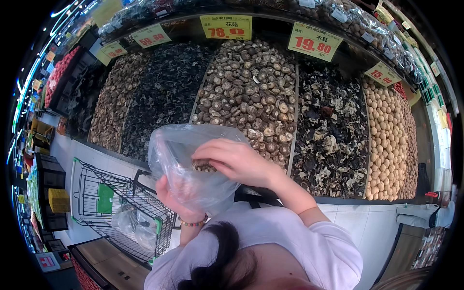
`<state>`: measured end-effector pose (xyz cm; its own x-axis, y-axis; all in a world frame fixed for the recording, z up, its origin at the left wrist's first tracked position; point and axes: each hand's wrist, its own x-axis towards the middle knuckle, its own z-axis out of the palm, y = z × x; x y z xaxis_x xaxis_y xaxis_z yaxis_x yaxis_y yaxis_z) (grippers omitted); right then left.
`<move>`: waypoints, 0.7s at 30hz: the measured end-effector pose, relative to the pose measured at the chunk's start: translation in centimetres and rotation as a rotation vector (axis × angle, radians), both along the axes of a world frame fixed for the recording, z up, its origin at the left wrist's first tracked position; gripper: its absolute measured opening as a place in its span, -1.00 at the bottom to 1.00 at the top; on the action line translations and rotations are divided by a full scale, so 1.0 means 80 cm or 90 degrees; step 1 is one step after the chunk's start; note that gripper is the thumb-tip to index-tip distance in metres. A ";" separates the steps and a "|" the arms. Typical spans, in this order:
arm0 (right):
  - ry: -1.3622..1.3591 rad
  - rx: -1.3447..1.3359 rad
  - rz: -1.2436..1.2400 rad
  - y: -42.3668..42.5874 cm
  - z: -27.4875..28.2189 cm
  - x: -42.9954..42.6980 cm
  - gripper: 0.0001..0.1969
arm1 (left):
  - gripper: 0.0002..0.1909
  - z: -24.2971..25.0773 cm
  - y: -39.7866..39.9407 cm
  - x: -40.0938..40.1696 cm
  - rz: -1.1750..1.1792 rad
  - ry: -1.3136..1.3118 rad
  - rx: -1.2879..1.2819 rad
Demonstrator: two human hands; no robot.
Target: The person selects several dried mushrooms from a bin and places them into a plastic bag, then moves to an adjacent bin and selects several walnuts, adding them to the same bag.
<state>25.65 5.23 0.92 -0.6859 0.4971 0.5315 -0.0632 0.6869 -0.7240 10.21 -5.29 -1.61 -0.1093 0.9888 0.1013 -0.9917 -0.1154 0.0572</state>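
A clear plastic bag (214, 188) hangs before my chest, its mouth spread wide. My left hand (175, 194) supports the bag from the left, partly seen through the film. At the bag's mouth, my right hand (232, 157) is curled around a dried mushroom (203, 165) or several; its fingertips partly hide them. Just beyond the bag lies a bin of dried shiitake mushrooms (250, 90). Dark dried wood ear fungus (163, 87) fills the bin to its left, and a looser, paler-edged dried fungus (328, 145) fills the one to its right.
A wire shopping cart (123, 195) with filled plastic bags (136, 224) stands at the left. Walnuts (384, 145) lie in a bin farther right. Price signs (226, 28) line the shelf edge above the bins. Part of another person (422, 214) shows at the far right.
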 end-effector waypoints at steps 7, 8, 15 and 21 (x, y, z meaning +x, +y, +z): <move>0.032 -0.167 -0.077 0.035 -0.022 0.047 -0.76 | -0.64 -0.002 -0.005 -0.002 -0.038 -0.023 0.058; 0.042 -0.150 -0.206 0.051 -0.030 0.055 -0.76 | -0.64 -0.003 -0.007 -0.004 -0.036 -0.022 0.053; -0.298 -0.096 -0.695 0.170 -0.196 0.119 -0.44 | -0.66 -0.001 -0.007 -0.003 -0.052 0.020 0.098; -0.345 -0.047 -0.684 0.167 -0.196 0.098 -0.44 | -0.61 -0.004 -0.007 -0.004 -0.007 0.018 0.064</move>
<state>33.52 18.59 -14.77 -0.0287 0.9681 0.2489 0.8400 0.1584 -0.5190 9.91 -5.85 -1.96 -0.0940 0.9746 0.2034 -0.9910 -0.1111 0.0746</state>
